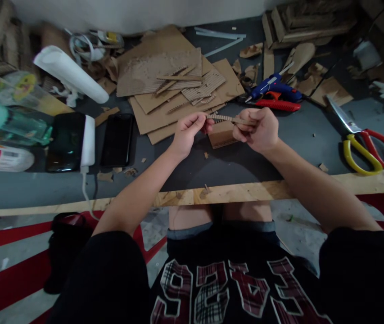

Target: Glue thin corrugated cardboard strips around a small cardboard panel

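The left hand (pixel 185 135) comes in from the left with the forearm slanting up and inward, its thumb laid over the curled fingers, pinching one end of a thin corrugated cardboard strip (pixel 223 119). The right hand (pixel 261 128) reaches in from the other side, its fingers folded around the strip's opposite end with the knuckles raised. The strip lies nearly level between the hands, above the dark tabletop (pixel 192 173) and in front of the stacked cardboard sheets (pixel 158 114), with a small cardboard piece (pixel 223 135) just below it. Large plaid-filled characters outlined in pale thread run across the front of the black shirt (pixel 246 252), partly cut off by the lower edge of the view. At the far left, a bottle (pixel 4 156) bears a red and white label with a barcode, its wording too blurred to read. A blue glue gun (pixel 274 87) and a red-handled tool (pixel 277 105) lie beyond the right hand, scissors (pixel 360 135) with one yellow and one red handle rest farther right, and a black phone (pixel 116 139) lies left of the left hand
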`<state>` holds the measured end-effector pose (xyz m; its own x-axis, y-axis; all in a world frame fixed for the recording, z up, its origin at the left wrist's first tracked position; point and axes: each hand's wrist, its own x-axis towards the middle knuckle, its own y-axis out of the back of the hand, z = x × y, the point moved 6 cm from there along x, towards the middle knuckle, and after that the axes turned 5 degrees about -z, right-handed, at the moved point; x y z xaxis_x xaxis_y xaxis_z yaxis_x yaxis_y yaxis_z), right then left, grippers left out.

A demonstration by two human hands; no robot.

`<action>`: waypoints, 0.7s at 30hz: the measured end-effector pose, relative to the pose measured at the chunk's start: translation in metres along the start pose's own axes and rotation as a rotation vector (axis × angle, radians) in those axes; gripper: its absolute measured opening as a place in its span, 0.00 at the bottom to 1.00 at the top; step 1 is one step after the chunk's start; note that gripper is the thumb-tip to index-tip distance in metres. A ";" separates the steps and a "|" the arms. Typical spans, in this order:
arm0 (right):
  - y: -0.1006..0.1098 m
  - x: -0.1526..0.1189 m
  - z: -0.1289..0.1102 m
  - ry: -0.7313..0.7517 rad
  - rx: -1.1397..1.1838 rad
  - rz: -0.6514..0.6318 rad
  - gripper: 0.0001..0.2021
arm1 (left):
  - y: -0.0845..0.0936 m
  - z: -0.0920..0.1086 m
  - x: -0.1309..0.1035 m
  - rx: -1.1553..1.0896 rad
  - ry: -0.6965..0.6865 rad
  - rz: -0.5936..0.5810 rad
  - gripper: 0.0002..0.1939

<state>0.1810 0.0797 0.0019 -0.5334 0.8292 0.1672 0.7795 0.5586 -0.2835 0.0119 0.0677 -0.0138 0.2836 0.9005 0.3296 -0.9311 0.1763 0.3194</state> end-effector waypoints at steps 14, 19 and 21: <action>-0.020 -0.004 -0.003 0.055 -0.290 -0.064 0.33 | -0.015 0.013 -0.003 0.159 0.006 -0.183 0.18; -0.014 -0.003 0.000 0.073 -0.425 -0.033 0.28 | -0.011 0.019 -0.004 0.289 -0.040 -0.116 0.12; -0.010 -0.005 -0.006 0.152 -0.645 0.017 0.23 | -0.009 0.024 -0.006 0.313 -0.066 -0.060 0.14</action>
<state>0.1779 0.0701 0.0091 -0.5040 0.8052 0.3124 0.8528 0.4069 0.3273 0.0240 0.0511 0.0027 0.3598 0.8626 0.3557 -0.7993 0.0883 0.5945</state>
